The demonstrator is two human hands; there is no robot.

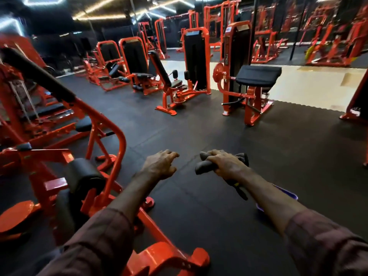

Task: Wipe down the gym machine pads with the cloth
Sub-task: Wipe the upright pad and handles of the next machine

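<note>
Item 1. Long black pad (37,73) on an orange machine frame (111,136), far left of and beyond the left fingers, slanting down toward the middle of the floor.

Item 2. Black roller pad (84,173), cylindrical, mounted low on the same frame, just left of the left wrist, not touched.

Item 3. Left hand (159,165), held out palm down over the black rubber floor (199,124). Fingers loosely curled and slightly spread, holding nothing.

Item 4. Right hand (226,164), held out level with the left hand, a short gap between them. Fingers curled down around the cloth.

Item 5. Grey cloth (203,166), bunched; one end pokes out left of the right fingers, another part shows past the knuckles on the far side. A dark strap-like piece with a yellow mark (240,190) hangs below the right wrist; what it is cannot be told.

Item 6. Preacher-curl machine (247,90), orange, with a broad black arm pad (258,75), well beyond the right fingers.

Item 7. Purple object (286,193), partly hidden under the right forearm.
</note>
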